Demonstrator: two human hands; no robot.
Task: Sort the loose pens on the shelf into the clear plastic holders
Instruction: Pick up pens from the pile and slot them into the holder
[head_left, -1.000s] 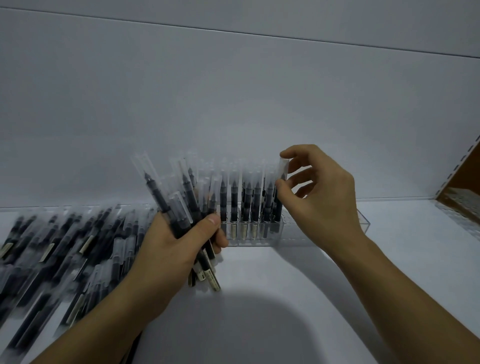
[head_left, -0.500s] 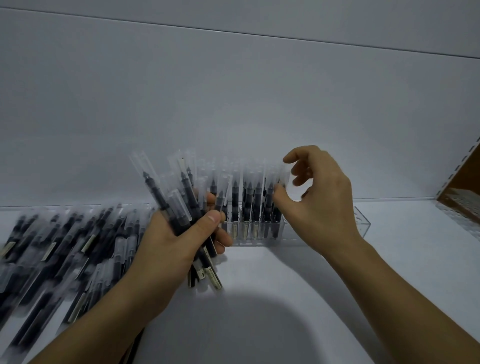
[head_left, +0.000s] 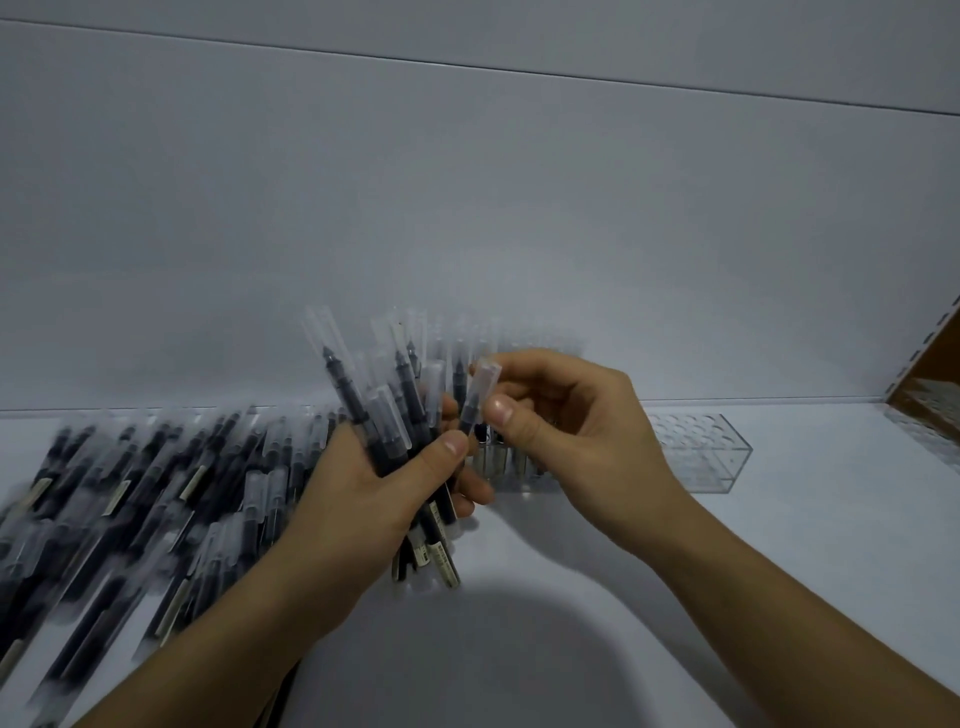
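On pale shelf (head_left: 779, 571) by grey wall (head_left: 467, 208), pens (head_left: 156, 493), clear holder (head_left: 696, 457).

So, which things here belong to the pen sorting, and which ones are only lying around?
Belong to the job: pen bundle gripped by the left hand; one pen pinched by the right hand; loose pens on the shelf; clear holder.
Only lying around: brown panel at the right edge.

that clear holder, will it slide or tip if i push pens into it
Probably light: the holder is thin clear plastic and its right end is empty, so it may slide on the smooth shelf. Tipping seems unlikely, since it is long and low.
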